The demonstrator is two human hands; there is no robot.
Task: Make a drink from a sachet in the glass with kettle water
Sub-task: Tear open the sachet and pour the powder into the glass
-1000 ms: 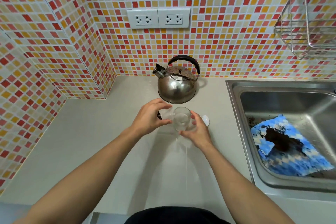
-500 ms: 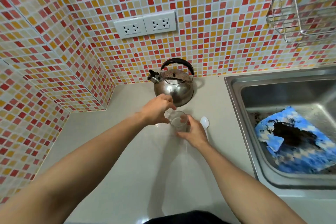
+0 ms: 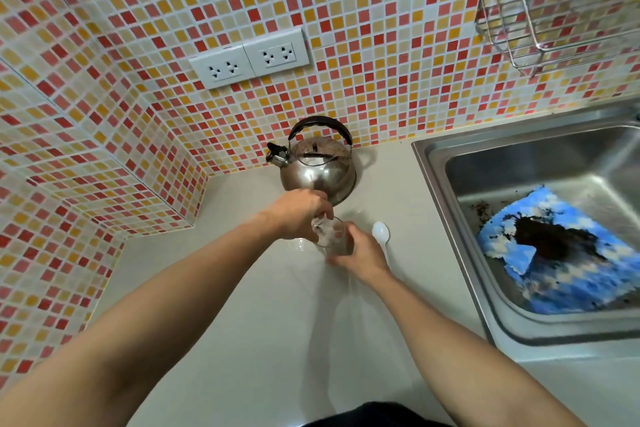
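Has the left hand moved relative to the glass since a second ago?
Yes. The left hand has shifted from beside the glass to over its rim, fingers dipping in.

The tabletop lies bare to the left of and in front of the two hands, giving wide free room up to the tiled corner wall. Behind the glass the kettle stands close, blocking a reach from the back, and a white spoon lies just beside the right hand. Further right the sink rim bounds the flat surface, and a wire rack hangs on the wall above it.
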